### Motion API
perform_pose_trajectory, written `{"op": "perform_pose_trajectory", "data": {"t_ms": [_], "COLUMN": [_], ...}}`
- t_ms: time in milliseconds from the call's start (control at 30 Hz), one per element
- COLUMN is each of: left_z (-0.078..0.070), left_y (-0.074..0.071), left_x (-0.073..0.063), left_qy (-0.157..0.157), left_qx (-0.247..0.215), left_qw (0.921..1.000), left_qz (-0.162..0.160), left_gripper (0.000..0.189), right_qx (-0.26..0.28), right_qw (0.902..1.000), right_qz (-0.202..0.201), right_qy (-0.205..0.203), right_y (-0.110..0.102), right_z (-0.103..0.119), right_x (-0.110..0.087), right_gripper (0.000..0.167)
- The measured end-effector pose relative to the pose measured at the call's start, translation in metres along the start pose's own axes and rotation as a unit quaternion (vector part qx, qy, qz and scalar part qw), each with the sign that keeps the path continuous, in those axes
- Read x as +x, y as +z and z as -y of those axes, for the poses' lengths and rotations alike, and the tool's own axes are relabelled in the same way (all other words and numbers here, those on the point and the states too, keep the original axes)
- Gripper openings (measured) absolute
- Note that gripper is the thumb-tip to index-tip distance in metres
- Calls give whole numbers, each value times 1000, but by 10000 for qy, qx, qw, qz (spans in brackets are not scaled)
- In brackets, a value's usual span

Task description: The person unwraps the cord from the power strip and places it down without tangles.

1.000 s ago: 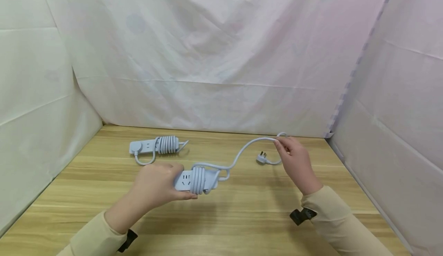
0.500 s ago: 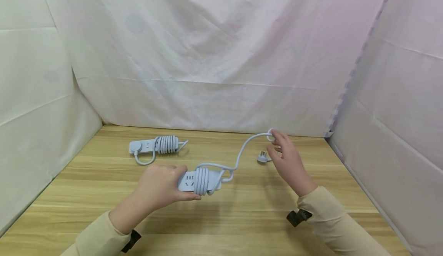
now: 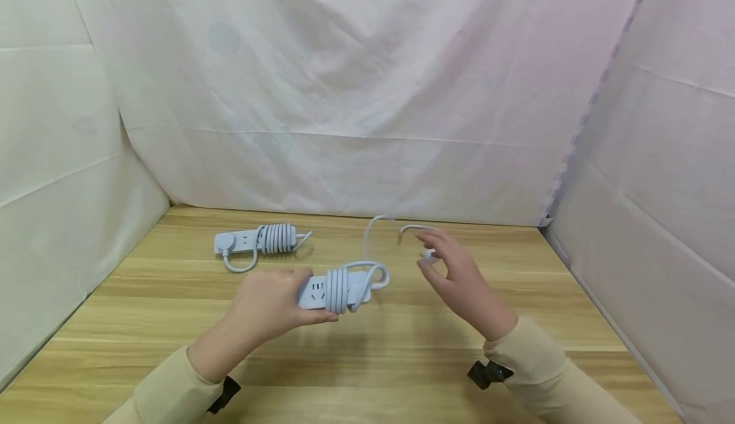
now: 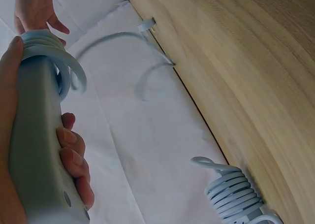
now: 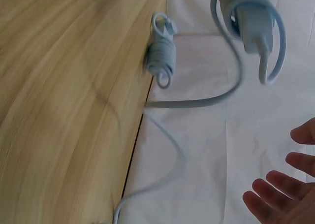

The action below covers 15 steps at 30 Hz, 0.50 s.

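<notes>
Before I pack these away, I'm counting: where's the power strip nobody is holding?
In the head view, the unheld power strip lies left of centre on the wooden tabletop, toward the back curtain, just beyond the left hand.

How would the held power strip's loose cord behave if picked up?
The cord would probably flop, since it trails in loose curves. It may spring back a little, as its turns around the power strip look thick and rounded.

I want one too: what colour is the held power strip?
The power strip is pale bluish white, clearest in the head view.
</notes>
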<state>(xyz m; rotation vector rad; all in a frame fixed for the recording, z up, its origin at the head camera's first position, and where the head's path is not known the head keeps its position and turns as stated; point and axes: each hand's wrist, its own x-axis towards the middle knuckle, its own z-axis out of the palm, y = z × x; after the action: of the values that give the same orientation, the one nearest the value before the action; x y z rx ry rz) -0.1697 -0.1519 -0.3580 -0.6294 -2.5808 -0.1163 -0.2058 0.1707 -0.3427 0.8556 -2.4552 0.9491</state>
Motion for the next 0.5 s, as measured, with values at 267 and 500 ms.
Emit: {"op": "perform_pose_trajectory", "data": {"t_ms": [267,500], "left_z": [0,-4], "left_y": [-1,-6], "left_x": [4,10], "left_qy": [-241,-422], "left_qx": [-119,-229], "left_qw": [9995,9981], "left_qz": [-171,-383], "left_gripper": [67,73], "right_qx": [104,333], "right_qw": [9991,9978], "right_qz": [341,459], "right_qy": [-221,-347], "right_y": [15,33], "right_z": [16,24], "right_x": [-3,-6], "right_gripper": [36,24]}}
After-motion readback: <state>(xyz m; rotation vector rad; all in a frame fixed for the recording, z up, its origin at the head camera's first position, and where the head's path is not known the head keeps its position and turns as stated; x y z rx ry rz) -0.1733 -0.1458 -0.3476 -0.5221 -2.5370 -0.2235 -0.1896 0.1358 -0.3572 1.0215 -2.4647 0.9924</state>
